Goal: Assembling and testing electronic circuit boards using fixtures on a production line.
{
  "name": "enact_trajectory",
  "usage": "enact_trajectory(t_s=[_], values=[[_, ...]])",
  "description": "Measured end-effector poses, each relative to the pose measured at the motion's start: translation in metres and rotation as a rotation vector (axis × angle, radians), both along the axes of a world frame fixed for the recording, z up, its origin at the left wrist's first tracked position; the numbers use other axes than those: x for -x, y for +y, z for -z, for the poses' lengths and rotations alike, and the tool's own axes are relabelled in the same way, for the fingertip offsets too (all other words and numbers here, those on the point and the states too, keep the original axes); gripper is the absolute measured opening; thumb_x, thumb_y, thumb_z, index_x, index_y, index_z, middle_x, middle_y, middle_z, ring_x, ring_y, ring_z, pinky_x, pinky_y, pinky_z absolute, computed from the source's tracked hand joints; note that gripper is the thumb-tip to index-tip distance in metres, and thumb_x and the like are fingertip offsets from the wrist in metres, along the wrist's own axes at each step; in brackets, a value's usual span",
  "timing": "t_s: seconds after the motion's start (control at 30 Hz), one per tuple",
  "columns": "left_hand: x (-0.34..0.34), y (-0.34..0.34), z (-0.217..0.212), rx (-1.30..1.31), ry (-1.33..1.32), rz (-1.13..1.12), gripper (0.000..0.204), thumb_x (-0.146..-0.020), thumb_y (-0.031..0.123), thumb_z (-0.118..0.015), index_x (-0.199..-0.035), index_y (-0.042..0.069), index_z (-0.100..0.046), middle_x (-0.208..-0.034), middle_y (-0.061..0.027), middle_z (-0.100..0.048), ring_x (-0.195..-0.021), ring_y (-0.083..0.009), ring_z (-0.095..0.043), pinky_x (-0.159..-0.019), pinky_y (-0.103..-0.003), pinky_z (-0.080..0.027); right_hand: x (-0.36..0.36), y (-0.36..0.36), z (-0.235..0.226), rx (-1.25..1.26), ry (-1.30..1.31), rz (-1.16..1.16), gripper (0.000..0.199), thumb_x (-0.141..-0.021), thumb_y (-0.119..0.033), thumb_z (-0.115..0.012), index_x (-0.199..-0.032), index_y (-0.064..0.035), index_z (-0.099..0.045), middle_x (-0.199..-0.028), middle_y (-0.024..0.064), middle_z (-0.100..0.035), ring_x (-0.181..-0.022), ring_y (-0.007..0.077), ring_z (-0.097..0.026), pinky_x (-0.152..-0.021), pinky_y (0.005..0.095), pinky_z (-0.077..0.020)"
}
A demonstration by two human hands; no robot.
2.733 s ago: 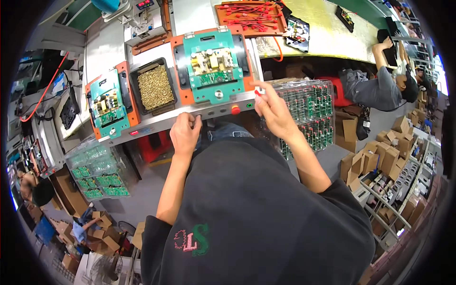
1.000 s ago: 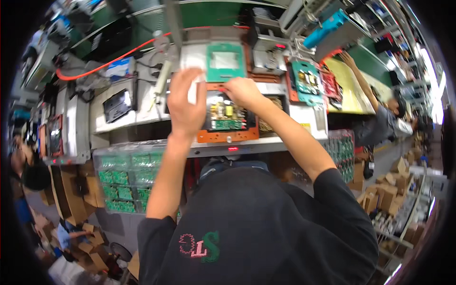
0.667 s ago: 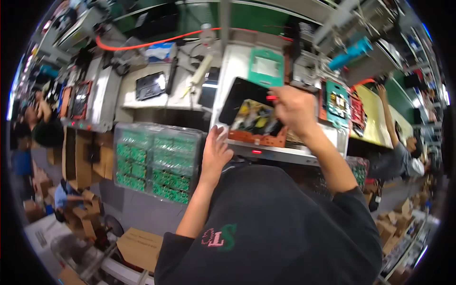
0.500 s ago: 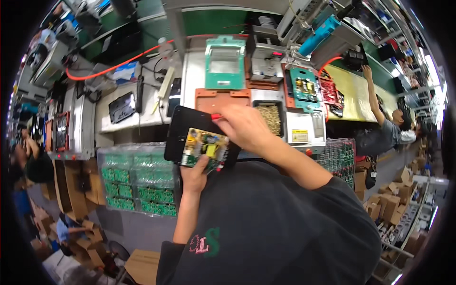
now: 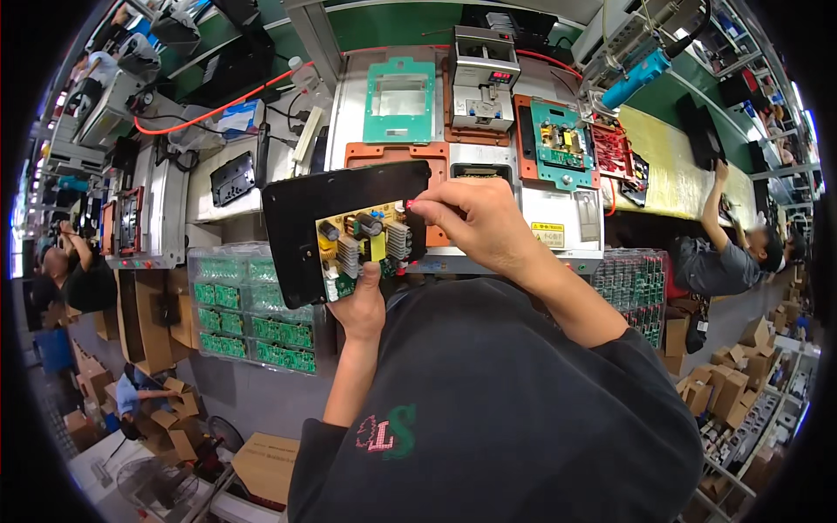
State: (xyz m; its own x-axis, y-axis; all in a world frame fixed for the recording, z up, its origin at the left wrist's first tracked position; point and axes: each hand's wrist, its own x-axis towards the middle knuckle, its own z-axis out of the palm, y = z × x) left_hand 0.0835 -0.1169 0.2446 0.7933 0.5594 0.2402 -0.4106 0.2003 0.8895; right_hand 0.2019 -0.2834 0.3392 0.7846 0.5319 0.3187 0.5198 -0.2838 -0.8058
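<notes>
We find the black panel (image 5: 349, 186) held tilted at the near edge of the surface (image 5: 349, 105), a populated circuit board (image 5: 373, 247) lying on it. The left hand (image 5: 359, 312) grips the panel's lower edge, thumb against the board. The right hand (image 5: 484, 225) pinches a small red piece (image 5: 411, 203) at the board's upper right corner. Beyond, we note an orange frame (image 5: 362, 153) and a teal frame (image 5: 384, 125).

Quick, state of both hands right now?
Left hand: holding the flat black rectangular panel with the tan circuit board.
Right hand: closed, pinching a small red part near the board's corner.
</notes>
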Motion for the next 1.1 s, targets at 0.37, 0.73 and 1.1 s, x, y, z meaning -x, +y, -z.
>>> enact_trajectory(t_s=[0.37, 0.73, 1.1], values=[[0.043, -0.022, 0.004, -0.610, 0.058, -0.270, 0.060, -0.094, 0.021, -0.076, -0.139, -0.006, -0.047, -0.136, -0.0142, -0.058, -0.121, -0.0231, -0.057, -0.105, -0.038, -0.043, 0.034, 0.004, 0.002, -0.233, 0.215, 0.031, 0.016, -0.094, -0.014, -0.070, -0.092, 0.0008, -0.075, -0.069, 0.0106, -0.069, -0.055, 0.0178, -0.065, -0.053, 0.0309, -0.0483], [0.074, -0.021, 0.009, -1.033, 0.097, -0.405, 0.049, -0.092, 0.008, -0.074, -0.134, -0.007, -0.052, -0.129, -0.0158, -0.063, -0.108, -0.0222, -0.064, -0.092, -0.037, -0.053, 0.052, 0.007, 0.004, -0.368, 0.297, -0.043, 0.016, -0.095, -0.013, -0.070, -0.097, 0.0019, -0.077, -0.073, 0.0100, -0.072, -0.058, 0.0117, -0.065, -0.053, 0.0274, -0.0487], [0.073, -0.025, -0.002, -1.205, 0.089, -0.341, 0.031, -0.093, -0.001, -0.067, -0.123, -0.001, -0.060, -0.115, -0.0107, -0.067, -0.097, -0.0185, -0.066, -0.079, -0.032, -0.055, 0.055, -0.004, -0.005, -0.423, 0.366, -0.080, 0.017, -0.096, -0.012, -0.069, -0.103, 0.0020, -0.077, -0.081, 0.0092, -0.075, -0.062, 0.0103, -0.067, -0.055, 0.0258, -0.0508]])
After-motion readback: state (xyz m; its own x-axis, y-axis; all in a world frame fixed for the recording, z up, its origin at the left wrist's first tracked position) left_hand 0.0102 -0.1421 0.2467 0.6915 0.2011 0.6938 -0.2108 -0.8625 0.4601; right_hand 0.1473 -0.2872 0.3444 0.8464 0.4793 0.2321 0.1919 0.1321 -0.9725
